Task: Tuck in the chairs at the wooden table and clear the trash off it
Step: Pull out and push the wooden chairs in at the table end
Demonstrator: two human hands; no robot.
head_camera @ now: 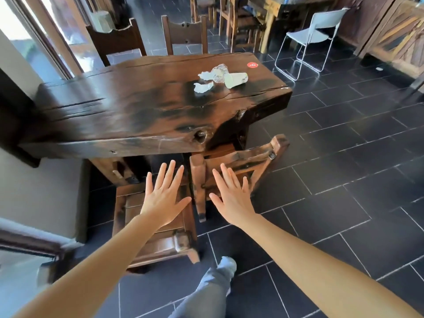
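Reaching with splayed, empty fingers, left hand [164, 200] and right hand [231, 198] hover over two pulled-out chairs [156, 226], likely to tuck them under the tabletop [137, 111]

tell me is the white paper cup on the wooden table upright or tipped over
Tipped over: the white paper cup lies on its side on the wooden table.

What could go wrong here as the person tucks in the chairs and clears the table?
1. The tipped cup lies near the wooden table edge; a bump from a chair might roll it off.
2. The right-hand chair sits skewed and may catch the table leg.
3. The foot is close to the nearer chair.
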